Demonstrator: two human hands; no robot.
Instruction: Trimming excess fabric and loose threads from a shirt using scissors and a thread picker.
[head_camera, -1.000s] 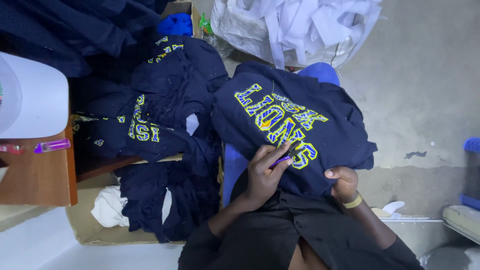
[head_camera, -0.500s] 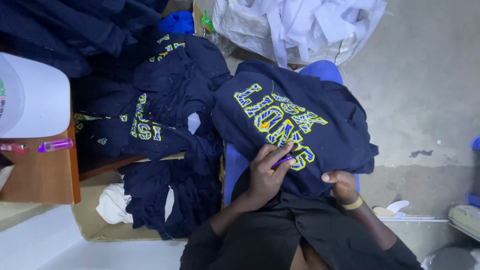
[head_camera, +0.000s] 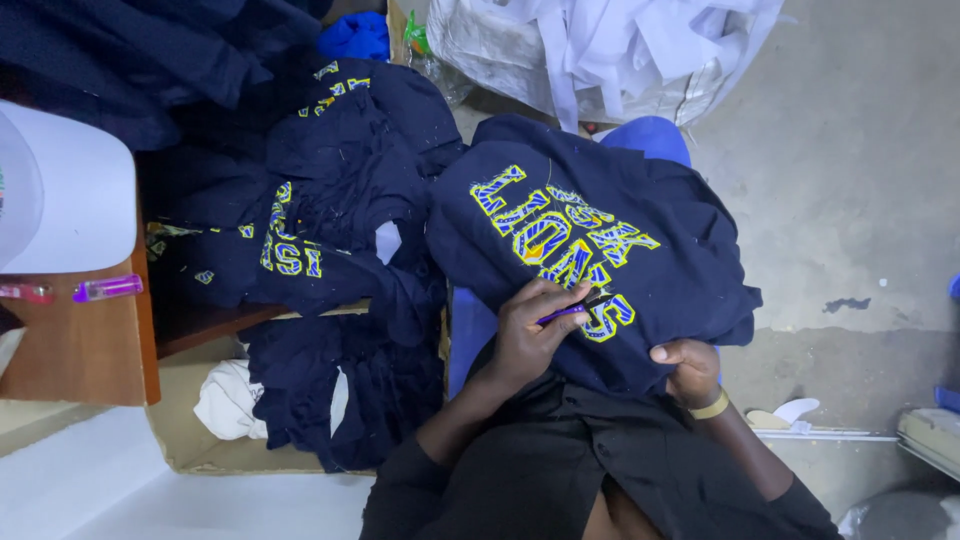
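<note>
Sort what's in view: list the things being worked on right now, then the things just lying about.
In use:
- left hand, holding a purple tool
- right hand, gripping the cloth edge
- navy garment with yellow-blue letters

Lying about:
- pile of navy garments
- white bag of scraps
- white cap
- purple lighter on the wooden table
- cardboard box

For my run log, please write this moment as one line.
left hand: holds purple tool on lettering | right hand: grips navy garment edge | beside: garment pile, wooden table

Navy sweatshirt (head_camera: 600, 250) (yellow-blue lettering)
</note>
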